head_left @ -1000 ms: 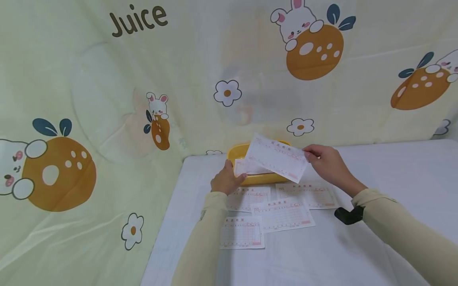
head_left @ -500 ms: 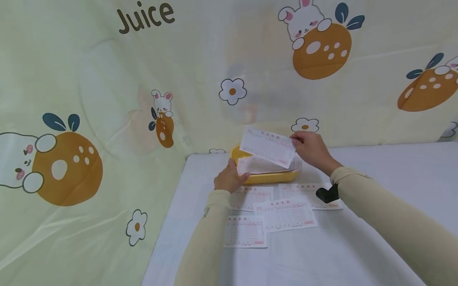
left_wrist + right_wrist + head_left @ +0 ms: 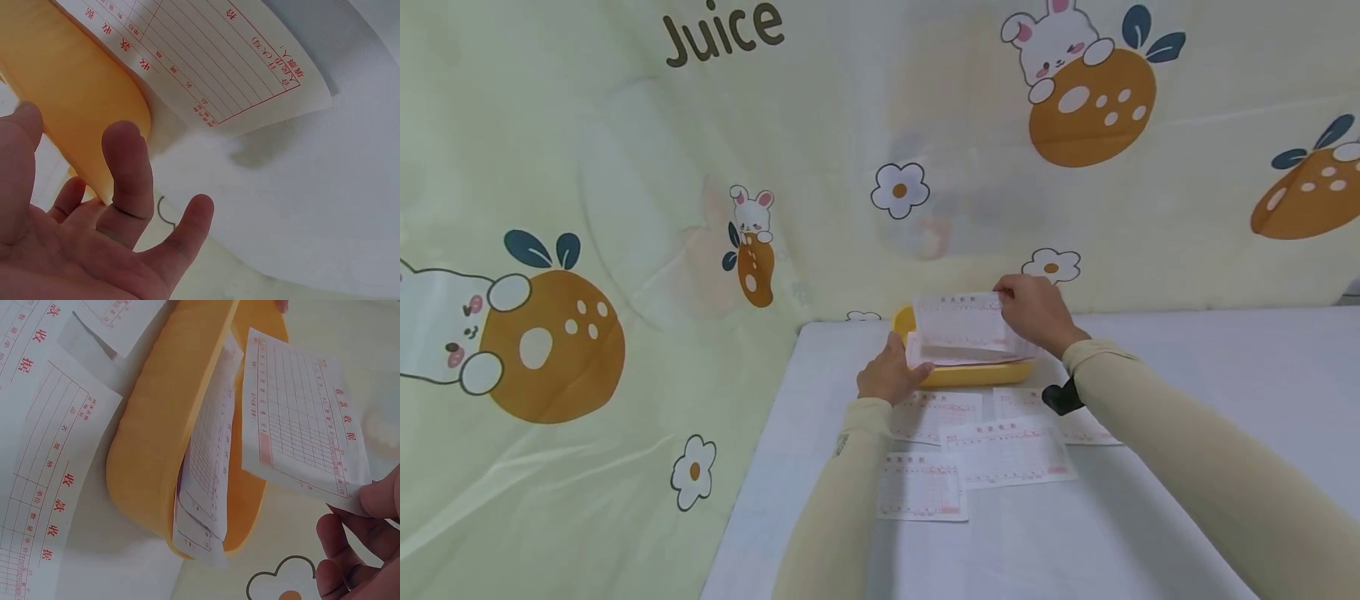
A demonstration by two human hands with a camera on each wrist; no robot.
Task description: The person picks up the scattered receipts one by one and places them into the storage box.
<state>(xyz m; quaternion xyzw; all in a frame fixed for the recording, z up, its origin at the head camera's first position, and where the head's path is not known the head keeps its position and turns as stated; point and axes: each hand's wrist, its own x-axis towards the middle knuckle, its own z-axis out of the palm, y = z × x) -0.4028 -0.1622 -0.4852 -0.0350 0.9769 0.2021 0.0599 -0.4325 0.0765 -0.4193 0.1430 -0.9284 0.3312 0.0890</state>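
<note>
A yellow plastic basket [image 3: 977, 376] stands at the back of the table, with several white receipt slips [image 3: 209, 450] printed in red inside. My left hand [image 3: 889, 375] holds the basket's left end, thumb on one side and fingers on the other. In the left wrist view two fingers [image 3: 128, 169] stick out loosely, apart from the basket. With thumb and fingertips, my right hand [image 3: 1037, 312] pinches one corner of a receipt slip [image 3: 958, 321]. That slip is tilted over the basket, and its lower edge hangs above the slips inside.
In front of the basket several more receipt slips [image 3: 1007, 452] lie on the white table [image 3: 1037, 550], some overlapping. A cream curtain [image 3: 820, 125] with rabbit and fruit prints hangs right behind the basket. A black device [image 3: 1063, 397] is on the right wrist.
My right hand has moved left with the pinched slip, which has come down from a slant to a nearly level pose over the basket. The left hand keeps its hold on the basket.
</note>
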